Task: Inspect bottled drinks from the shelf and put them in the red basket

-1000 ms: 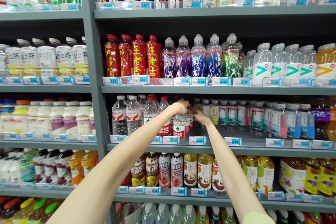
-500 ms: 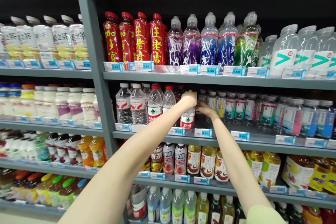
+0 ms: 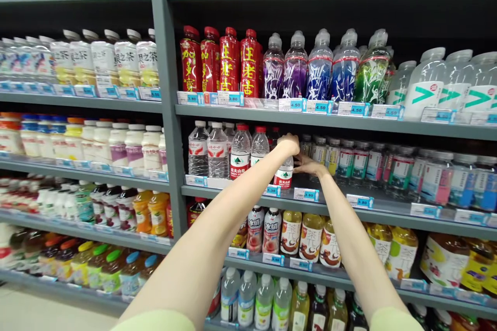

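A clear water bottle with a red-and-white label stands upright near the front edge of the middle shelf. Over its upper part is my left hand, closed, hiding the cap and neck. From the right side my right hand reaches to the same bottle, its fingers bent around that side; the fingertips are partly hidden. Left of my hands are matching red-capped water bottles and white-capped water bottles. To the right is a row of small clear bottles with coloured labels.
Above, a shelf holds red bottles, sports drinks and white-labelled bottles. Below are tea bottles and more drinks. An upright divider stands left of the water bottles. Price tags line the shelf edges.
The view has shifted a little, so the shelves appear farther right and more of the left bay shows. Both hands stay at the same water bottle.
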`<state>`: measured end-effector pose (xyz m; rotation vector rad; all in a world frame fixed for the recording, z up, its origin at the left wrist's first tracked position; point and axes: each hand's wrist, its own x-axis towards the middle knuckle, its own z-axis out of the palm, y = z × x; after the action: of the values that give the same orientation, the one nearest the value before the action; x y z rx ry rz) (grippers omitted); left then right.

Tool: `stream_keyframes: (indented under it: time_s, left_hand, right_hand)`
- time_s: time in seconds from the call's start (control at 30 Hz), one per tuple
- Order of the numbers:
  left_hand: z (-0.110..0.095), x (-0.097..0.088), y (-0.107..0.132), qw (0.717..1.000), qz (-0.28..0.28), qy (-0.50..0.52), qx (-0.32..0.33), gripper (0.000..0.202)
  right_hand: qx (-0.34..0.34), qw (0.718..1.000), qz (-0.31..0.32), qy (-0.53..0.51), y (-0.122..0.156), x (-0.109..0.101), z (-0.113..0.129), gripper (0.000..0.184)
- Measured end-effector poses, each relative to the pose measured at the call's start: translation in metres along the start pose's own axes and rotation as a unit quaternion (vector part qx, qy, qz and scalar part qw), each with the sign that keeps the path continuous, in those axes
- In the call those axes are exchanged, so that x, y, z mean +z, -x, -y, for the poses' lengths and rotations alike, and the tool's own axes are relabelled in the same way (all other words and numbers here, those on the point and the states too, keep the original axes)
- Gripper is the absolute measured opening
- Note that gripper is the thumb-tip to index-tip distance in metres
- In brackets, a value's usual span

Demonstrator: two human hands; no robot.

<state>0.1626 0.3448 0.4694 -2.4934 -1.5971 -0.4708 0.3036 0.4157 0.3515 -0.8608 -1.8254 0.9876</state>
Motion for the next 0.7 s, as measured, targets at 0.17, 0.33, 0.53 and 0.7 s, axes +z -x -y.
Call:
stream_keyframes:
  time_s: [0.17, 0.33, 0.53, 0.7]
  left_hand:
    - [0.004, -0.008, 0.020, 0.998, -0.052, -0.013, 0.016, 0.044]
    - [0.015, -0.024, 0.057, 0.990, -0.089, -0.015, 0.104, 0.037]
    - [0.055, -0.023, 0.132, 0.946, -0.262, 0.012, 0.192, 0.040]
    - [0.086, 0.011, 0.149, 0.979, -0.190, 0.037, 0.056, 0.040]
  right_hand:
    - [-0.019, 0.999, -0.046, 0.015, 0.000, 0.001, 0.006, 0.111]
    - [-0.046, 0.986, -0.160, 0.016, 0.005, -0.003, 0.025, 0.097]
    - [0.002, 0.963, -0.268, 0.040, 0.058, 0.017, 0.044, 0.061]
    - [0.013, 0.949, -0.213, 0.233, 0.102, 0.071, 0.064, 0.085]
